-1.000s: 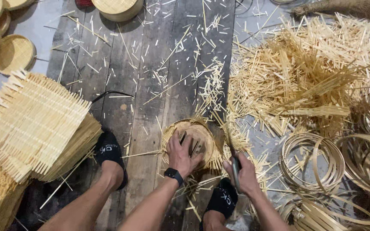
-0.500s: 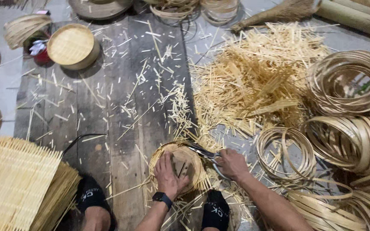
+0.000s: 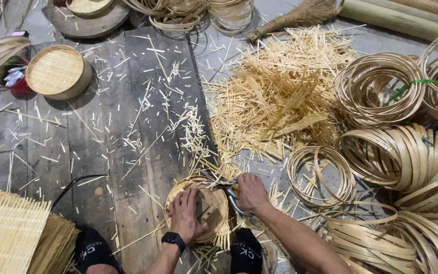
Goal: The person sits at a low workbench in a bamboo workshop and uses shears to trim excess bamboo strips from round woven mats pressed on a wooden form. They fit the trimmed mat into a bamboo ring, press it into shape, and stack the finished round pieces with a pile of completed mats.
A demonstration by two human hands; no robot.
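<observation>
The person's left hand (image 3: 187,215) lay flat on a small round woven bamboo tray (image 3: 198,210), its fingers spread and pressing the weave down against the dark wooden board (image 3: 102,152) on the floor. The tray sat at the board's near right corner, between the person's two black shoes (image 3: 245,251). The right hand (image 3: 251,193) was at the tray's upper right edge, fingers clenched around the handles of a pair of metal shears (image 3: 231,195); the blades pointed left along the rim, where loose strip ends stuck out.

The step in hand looked like trimming the protruding ends around the tray's edge. The next cut seemed to call for turning the tray a little under the left palm, so an uncut stretch of rim met the blades, while keeping the left fingertips clear of them.

Beyond the tray, up and to the right, lay a big heap of cut bamboo slivers (image 3: 280,96). Coiled bamboo hoops (image 3: 320,175) rested just right of the tray. A finished round basket (image 3: 57,71) stood far up-left of it, and a stack of square woven mats (image 3: 11,238) lay well to its left.
</observation>
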